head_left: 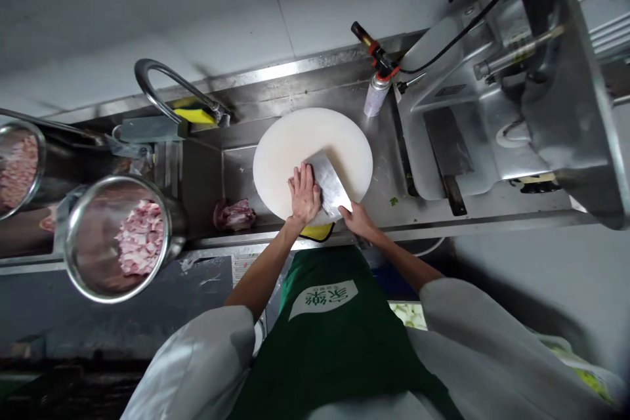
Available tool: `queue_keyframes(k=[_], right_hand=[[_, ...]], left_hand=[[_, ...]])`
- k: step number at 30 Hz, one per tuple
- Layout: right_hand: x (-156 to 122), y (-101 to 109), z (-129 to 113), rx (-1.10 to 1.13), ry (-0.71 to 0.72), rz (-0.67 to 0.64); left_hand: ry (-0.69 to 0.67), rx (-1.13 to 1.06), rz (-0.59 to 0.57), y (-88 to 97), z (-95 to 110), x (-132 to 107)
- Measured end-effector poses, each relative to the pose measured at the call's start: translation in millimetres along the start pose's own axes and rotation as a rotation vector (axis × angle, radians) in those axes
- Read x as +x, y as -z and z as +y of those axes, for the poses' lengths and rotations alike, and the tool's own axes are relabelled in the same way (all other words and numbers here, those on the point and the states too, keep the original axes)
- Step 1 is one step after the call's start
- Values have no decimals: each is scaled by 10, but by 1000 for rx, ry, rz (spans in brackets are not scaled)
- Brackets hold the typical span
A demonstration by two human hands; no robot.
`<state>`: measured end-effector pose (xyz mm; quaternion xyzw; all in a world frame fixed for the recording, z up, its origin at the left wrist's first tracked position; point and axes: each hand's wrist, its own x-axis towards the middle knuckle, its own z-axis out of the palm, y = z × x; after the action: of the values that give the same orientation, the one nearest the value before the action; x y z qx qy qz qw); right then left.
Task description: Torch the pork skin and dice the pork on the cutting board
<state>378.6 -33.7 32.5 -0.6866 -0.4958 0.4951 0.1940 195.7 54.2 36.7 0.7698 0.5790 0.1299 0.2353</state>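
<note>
White oval cutting board on steel tabletop, its lower rim near the front edge. Cleaver lies over the board's lower right part, handle end at the near rim. Right hand: fingers closed round the handle. Left hand: flat, fingers extended, beside the blade's left side; contact with it unclear. Meat chunk left of the board, by the tabletop's front edge. Yellow cloth peeks from under the board's near rim.
</note>
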Motion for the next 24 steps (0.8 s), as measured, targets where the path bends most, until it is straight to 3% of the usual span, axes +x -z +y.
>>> queue_keyframes(k=[3,10,12,17,19,24], right_hand=[[147,-53,-155,-60,18,19],[-259,114,173,-147,18,-79],[-148,74,80,-174,39,-61],[372,-173,-427,-231,62,-30],[428,-189,-516,-208,66,-33],[44,-2,-245,-178,49,-104]], left_hand=[[35,2,18,-2,1,-24],[74,23,40,-50,15,-49],[80,7,34,-36,5,-45],[87,-35,62,5,-24,-49],[76,-40,70,3,-32,-64],[68,-38,64,-38,-69,-152]])
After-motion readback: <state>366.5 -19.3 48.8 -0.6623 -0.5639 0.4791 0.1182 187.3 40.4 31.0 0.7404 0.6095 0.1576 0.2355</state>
